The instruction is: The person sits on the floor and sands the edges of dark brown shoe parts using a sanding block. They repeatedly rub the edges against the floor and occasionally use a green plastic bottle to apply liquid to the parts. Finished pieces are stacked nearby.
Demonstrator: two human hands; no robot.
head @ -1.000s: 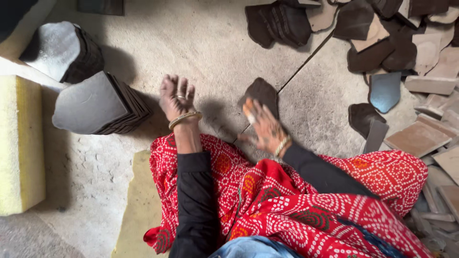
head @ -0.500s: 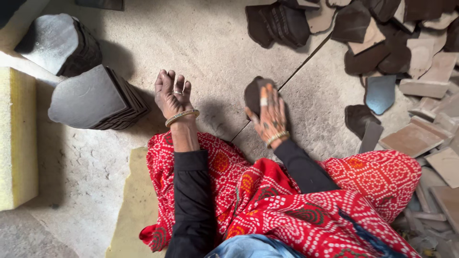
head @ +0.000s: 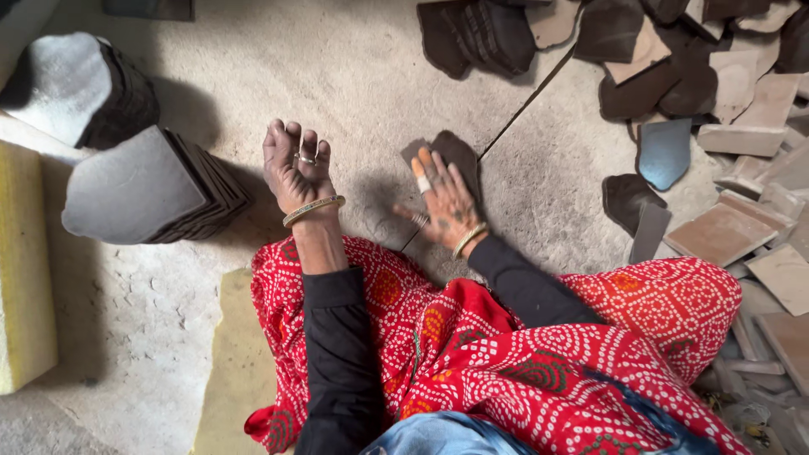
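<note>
Head view: seated person, hands over a concrete floor
Dark slab piece: flat on the floor beside a floor seam, under the right fingertips
Right hand: spread flat, fingers open, pressing the piece, gripping nothing
Left hand: fingers curled inward, holding nothing, bangle at wrist
Stacked slabs: left of the left hand, apart from it
Loose tiles: scattered at right
Yellow foam block: far left edge
Red patterned cloth: over the lap
</note>
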